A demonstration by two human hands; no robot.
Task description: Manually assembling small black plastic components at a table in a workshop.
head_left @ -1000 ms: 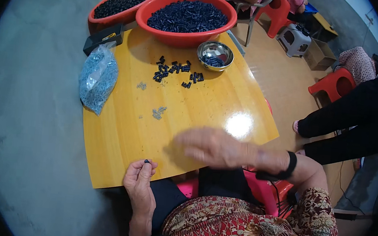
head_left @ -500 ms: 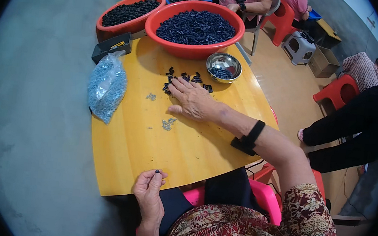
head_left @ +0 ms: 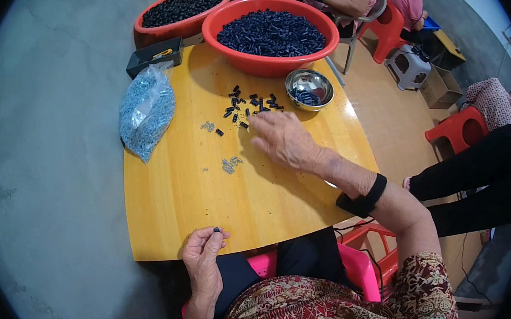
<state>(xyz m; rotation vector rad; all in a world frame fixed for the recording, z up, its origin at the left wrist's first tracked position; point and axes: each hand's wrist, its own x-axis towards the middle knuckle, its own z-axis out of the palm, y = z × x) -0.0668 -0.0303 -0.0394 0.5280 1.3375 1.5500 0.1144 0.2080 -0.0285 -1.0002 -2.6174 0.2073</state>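
Note:
Near the table's front edge, my left hand (head_left: 203, 260) pinches a small dark round part (head_left: 217, 229) between thumb and fingers; most of the part is hidden. My right hand (head_left: 286, 140) reaches over the middle of the table, fingers stretched out and slightly apart, with nothing seen in it. Just beyond its fingertips lie several short black plastic tubes (head_left: 235, 102), loosely scattered. One black piece (head_left: 219, 132) sits apart from them, beside a little pile of small silvery screws (head_left: 208, 125). A second screw pile (head_left: 230, 164) lies closer to me.
At the table's far end stands a red basin (head_left: 246, 64) full of dark tubes, with a steel bowl (head_left: 307, 105) holding some beside it. A bag of screws (head_left: 147, 112) and a black tray (head_left: 138, 65) are at the left edge. Other people sit beyond.
My right hand has drawn back from the black tubes, slightly right and nearer to me. The tubes are more spread out, one now by the screws. My left hand keeps its pinch.

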